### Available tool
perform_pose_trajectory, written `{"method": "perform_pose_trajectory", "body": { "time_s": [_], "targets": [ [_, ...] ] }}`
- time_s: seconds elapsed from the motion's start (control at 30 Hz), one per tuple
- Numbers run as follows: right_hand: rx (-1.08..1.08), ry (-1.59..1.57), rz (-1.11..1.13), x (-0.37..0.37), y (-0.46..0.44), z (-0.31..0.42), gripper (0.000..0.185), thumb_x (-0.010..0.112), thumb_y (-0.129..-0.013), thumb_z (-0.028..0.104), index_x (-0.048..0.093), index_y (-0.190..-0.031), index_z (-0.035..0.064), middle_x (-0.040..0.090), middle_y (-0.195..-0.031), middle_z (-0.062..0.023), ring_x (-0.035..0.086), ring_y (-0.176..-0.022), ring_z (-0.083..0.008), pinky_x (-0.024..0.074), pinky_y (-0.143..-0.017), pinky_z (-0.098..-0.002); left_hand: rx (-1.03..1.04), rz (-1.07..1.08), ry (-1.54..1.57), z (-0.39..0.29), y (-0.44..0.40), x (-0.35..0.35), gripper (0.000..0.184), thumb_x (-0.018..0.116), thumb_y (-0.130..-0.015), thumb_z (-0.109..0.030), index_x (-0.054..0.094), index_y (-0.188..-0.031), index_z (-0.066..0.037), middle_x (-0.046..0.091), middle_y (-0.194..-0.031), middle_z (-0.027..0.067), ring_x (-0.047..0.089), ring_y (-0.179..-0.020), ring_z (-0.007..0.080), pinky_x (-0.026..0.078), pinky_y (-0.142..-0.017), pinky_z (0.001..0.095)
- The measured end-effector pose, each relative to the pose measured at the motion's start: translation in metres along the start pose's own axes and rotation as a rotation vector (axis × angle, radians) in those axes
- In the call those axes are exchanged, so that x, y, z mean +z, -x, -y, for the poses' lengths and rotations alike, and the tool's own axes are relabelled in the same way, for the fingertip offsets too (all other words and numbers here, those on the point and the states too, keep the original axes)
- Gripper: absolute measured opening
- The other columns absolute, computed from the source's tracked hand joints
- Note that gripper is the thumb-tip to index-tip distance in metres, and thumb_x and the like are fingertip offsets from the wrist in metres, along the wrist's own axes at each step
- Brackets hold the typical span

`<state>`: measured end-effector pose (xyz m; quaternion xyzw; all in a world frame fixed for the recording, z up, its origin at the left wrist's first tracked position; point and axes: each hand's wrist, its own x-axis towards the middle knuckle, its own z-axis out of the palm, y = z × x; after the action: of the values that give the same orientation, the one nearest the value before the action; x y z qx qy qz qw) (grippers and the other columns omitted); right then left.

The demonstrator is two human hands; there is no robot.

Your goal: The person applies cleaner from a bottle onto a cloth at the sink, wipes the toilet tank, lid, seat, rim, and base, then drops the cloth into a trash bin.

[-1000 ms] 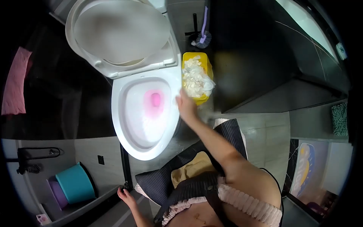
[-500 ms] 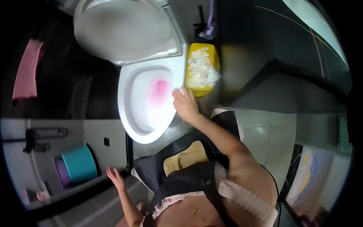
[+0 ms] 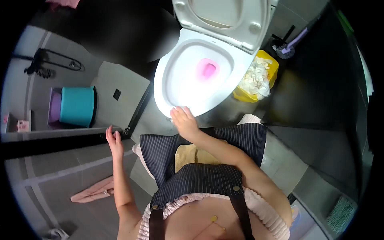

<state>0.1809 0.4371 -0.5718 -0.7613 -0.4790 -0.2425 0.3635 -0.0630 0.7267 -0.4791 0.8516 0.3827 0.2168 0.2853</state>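
My right hand (image 3: 185, 125) rests at the front edge of the white toilet bowl (image 3: 163, 86), fingers stretched out over the rim. Whether something thin lies under those fingertips I cannot tell. Pink liquid (image 3: 208, 69) pools at the bottom of the bowl. Behind it, the toilet seat and lid (image 3: 216, 18) stand raised. Off to the left, my left hand (image 3: 115, 142) is held away from the toilet with its fingers apart and nothing in it, near the dark shower rail (image 3: 80, 138).
Right of the toilet stands a yellow bin (image 3: 274, 72) with crumpled tissues. Behind it is a purple-handled toilet brush (image 3: 294, 42). A teal bucket (image 3: 78, 106) sits in the shower area at left. A pink towel (image 3: 94, 190) hangs lower left.
My right hand has moved from the bowl's right rim round to its front edge. The camera view has turned and shifted, and my left hand appears higher up in it.
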Motion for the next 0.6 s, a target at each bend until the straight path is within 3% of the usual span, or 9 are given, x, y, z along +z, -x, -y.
{"method": "perform_pose_trajectory", "body": {
  "time_s": [0.07, 0.13, 0.17, 0.27, 0.33, 0.4, 0.47, 0.57, 0.6],
  "targets": [
    [-0.108, 0.017, -0.038, -0.004, -0.005, -0.005, 0.023, 0.059, -0.083, 0.011, 0.064, -0.103, 0.0017, 0.062, -0.099, -0.0125, 0.056, -0.094, -0.0307, 0.0449, -0.087, -0.0429, 0.036, -0.024, 0.018, -0.013, 0.006, -0.004, 0.046, 0.051, -0.104, -0.023, 0.041, -0.145, -0.005, 0.029, -0.152, 0.0155, 0.048, -0.120, 0.0230, 0.044, -0.099, 0.0348],
    [0.018, -0.164, 0.223, -0.053, -0.001, -0.037, 0.021, 0.056, -0.085, 0.010, 0.063, -0.103, 0.0021, 0.062, -0.099, -0.0144, 0.058, -0.094, -0.0308, 0.0453, -0.085, -0.0430, -0.014, -0.054, 0.160, -0.017, 0.017, -0.008, 0.046, 0.051, -0.104, -0.023, 0.042, -0.145, -0.005, 0.028, -0.152, 0.0167, 0.047, -0.123, 0.0236, 0.044, -0.100, 0.0355],
    [0.034, -0.031, 0.224, -0.070, 0.011, -0.065, 0.021, 0.055, -0.085, 0.009, 0.061, -0.103, 0.0017, 0.061, -0.100, -0.0146, 0.059, -0.093, -0.0309, 0.0454, -0.082, -0.0441, 0.032, -0.080, 0.057, -0.014, 0.026, -0.011, 0.046, 0.051, -0.104, -0.023, 0.041, -0.145, -0.006, 0.028, -0.152, 0.0171, 0.047, -0.125, 0.0240, 0.044, -0.101, 0.0353],
    [-0.049, 0.326, 0.188, -0.119, 0.035, -0.138, 0.024, 0.059, -0.085, 0.007, 0.062, -0.107, 0.0008, 0.064, -0.114, -0.0167, 0.060, -0.111, -0.0338, 0.0428, -0.097, -0.0558, -0.004, -0.117, -0.070, 0.038, 0.049, -0.020, 0.045, 0.051, -0.104, -0.023, 0.042, -0.145, -0.006, 0.028, -0.152, 0.0175, 0.047, -0.126, 0.0248, 0.045, -0.102, 0.0361],
    [-0.038, 0.256, 0.253, -0.105, 0.026, -0.121, 0.025, 0.060, -0.086, 0.008, 0.063, -0.110, -0.0004, 0.064, -0.117, -0.0181, 0.059, -0.116, -0.0333, 0.0436, -0.100, -0.0533, -0.015, -0.141, -0.070, 0.041, 0.057, -0.021, 0.045, 0.051, -0.104, -0.023, 0.043, -0.145, -0.006, 0.029, -0.152, 0.0168, 0.046, -0.128, 0.0246, 0.045, -0.103, 0.0371],
    [0.170, -0.073, 0.643, -0.088, -0.006, -0.077, 0.031, 0.060, -0.087, 0.010, 0.062, -0.116, -0.0018, 0.062, -0.122, -0.0192, 0.058, -0.121, -0.0326, 0.0449, -0.104, -0.0480, -0.137, -0.173, 0.151, 0.040, 0.059, -0.018, 0.044, 0.052, -0.103, -0.023, 0.044, -0.144, -0.006, 0.030, -0.151, 0.0164, 0.044, -0.129, 0.0245, 0.044, -0.103, 0.0373],
    [-0.207, -0.053, 0.221, -0.031, -0.001, -0.040, 0.032, 0.059, -0.087, 0.010, 0.062, -0.117, -0.0027, 0.063, -0.121, -0.0186, 0.060, -0.117, -0.0323, 0.0486, -0.100, -0.0421, -0.088, -0.182, 0.126, 0.035, 0.059, -0.016, 0.045, 0.051, -0.104, -0.023, 0.042, -0.145, -0.006, 0.029, -0.153, 0.0162, 0.047, -0.126, 0.0239, 0.044, -0.103, 0.0368],
    [-0.262, -0.016, 0.320, 0.010, -0.028, -0.002, 0.042, 0.060, -0.089, 0.016, 0.057, -0.126, -0.0037, 0.058, -0.131, -0.0186, 0.054, -0.125, -0.0326, 0.0430, -0.107, -0.0437, -0.134, -0.216, 0.157, 0.015, 0.067, -0.019, 0.045, 0.051, -0.104, -0.024, 0.042, -0.145, -0.007, 0.028, -0.153, 0.0168, 0.046, -0.127, 0.0240, 0.044, -0.103, 0.0366],
    [-0.296, -0.023, 0.459, 0.015, -0.040, 0.001, 0.052, 0.059, -0.091, 0.024, 0.051, -0.133, -0.0048, 0.051, -0.138, -0.0196, 0.047, -0.132, -0.0330, 0.0371, -0.111, -0.0451, -0.145, -0.226, 0.211, 0.016, 0.071, -0.018, 0.045, 0.050, -0.104, -0.024, 0.042, -0.145, -0.008, 0.027, -0.154, 0.0170, 0.047, -0.127, 0.0244, 0.044, -0.103, 0.0363]
  ]
}}
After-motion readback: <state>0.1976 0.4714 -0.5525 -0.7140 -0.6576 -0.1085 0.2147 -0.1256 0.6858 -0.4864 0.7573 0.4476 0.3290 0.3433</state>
